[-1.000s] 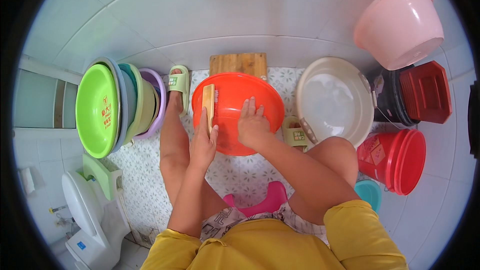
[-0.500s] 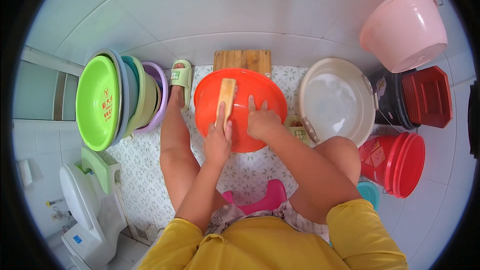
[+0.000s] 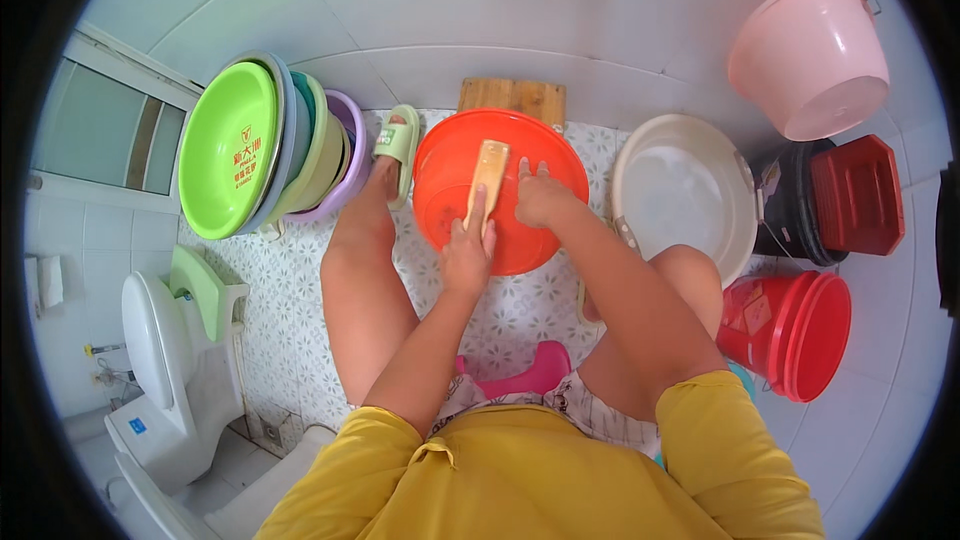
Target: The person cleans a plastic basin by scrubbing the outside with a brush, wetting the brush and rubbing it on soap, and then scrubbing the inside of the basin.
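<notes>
A red-orange plastic basin point(image 3: 440, 202) is on the floor between my feet, its inside facing me. My left hand point(image 3: 468, 252) grips the handle of a wooden scrub brush point(image 3: 490, 162) and holds it over the inside of the basin; its bristles are hidden underneath in this view. On the basin's right side rests my right hand point(image 3: 547, 197), a couple of fingers stretched out and apart against the inner wall. Its thumb is hidden.
Nested basins with a green one point(image 3: 228, 145) in front stand at left. At right is a beige tub point(image 3: 625, 165) of cloudy water, with red buckets point(image 3: 775, 325), a red planter-like tub point(image 3: 860, 195) and a pink bucket point(image 3: 810, 55). A wooden stool point(image 3: 513, 95) is behind; a toilet point(image 3: 150, 335) at lower left.
The head view has turned a little, shifting the scene. Relative to the basin, the brush has moved slightly right, nearer my right hand. My right hand stays on the basin.
</notes>
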A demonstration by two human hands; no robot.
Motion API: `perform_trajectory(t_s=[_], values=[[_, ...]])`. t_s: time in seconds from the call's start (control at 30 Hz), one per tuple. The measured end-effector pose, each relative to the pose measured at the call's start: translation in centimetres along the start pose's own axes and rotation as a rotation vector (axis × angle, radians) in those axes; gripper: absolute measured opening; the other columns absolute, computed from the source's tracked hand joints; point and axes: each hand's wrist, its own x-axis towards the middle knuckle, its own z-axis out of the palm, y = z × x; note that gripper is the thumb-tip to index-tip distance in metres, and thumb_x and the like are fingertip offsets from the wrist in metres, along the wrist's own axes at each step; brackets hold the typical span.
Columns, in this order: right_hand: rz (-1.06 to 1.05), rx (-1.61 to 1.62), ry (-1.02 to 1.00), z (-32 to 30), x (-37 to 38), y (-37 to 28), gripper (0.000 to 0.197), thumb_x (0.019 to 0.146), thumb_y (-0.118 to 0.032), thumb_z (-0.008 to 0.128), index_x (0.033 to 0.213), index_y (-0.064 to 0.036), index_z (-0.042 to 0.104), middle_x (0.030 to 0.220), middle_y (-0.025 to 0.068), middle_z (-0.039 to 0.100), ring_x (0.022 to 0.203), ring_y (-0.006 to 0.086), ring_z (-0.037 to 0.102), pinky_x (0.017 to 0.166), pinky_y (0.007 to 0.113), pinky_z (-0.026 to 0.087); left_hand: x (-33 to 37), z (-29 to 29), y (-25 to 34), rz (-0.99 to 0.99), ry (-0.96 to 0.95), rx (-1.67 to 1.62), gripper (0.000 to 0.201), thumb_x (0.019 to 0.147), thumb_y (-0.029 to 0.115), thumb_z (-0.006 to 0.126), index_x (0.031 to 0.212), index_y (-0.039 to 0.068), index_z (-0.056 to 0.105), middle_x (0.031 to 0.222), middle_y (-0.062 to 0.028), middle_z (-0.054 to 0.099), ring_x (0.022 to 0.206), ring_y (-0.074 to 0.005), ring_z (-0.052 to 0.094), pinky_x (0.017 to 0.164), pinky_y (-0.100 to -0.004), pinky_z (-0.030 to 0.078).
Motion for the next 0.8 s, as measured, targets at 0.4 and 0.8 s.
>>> perform_trajectory(t_s=[0.4, 0.8], values=[[-0.005, -0.062, -0.014, -0.3, -0.2, 0.0, 0.079, 0.075, -0.008, 0.045, 0.143, -0.002, 0.006, 0.146, 0.0265, 0.013, 0.127, 0.0389, 0.035, 0.103, 0.042, 0.033, -1.8, 0.8, 0.2, -0.048, -0.021, -0.155, 0.059, 0.092, 0.033, 0.046, 0.143, 0.035, 0.016, 0.087, -0.0192, 0.051, 0.071, -0.039, 0.058, 0.068, -0.049, 0.049], [-0.036, -0.047, 0.018, -0.2, 0.5, 0.0, 0.08, 0.073, -0.012, 0.05, 0.143, -0.0013, 0.011, 0.143, 0.0288, 0.019, 0.13, 0.0359, 0.032, 0.103, 0.039, 0.033, 1.5, -1.4, 0.7, -0.195, 0.094, -0.198, 0.058, 0.092, 0.03, 0.046, 0.143, 0.03, 0.019, 0.084, -0.0209, 0.057, 0.072, -0.0385, 0.059, 0.068, -0.0469, 0.048]])
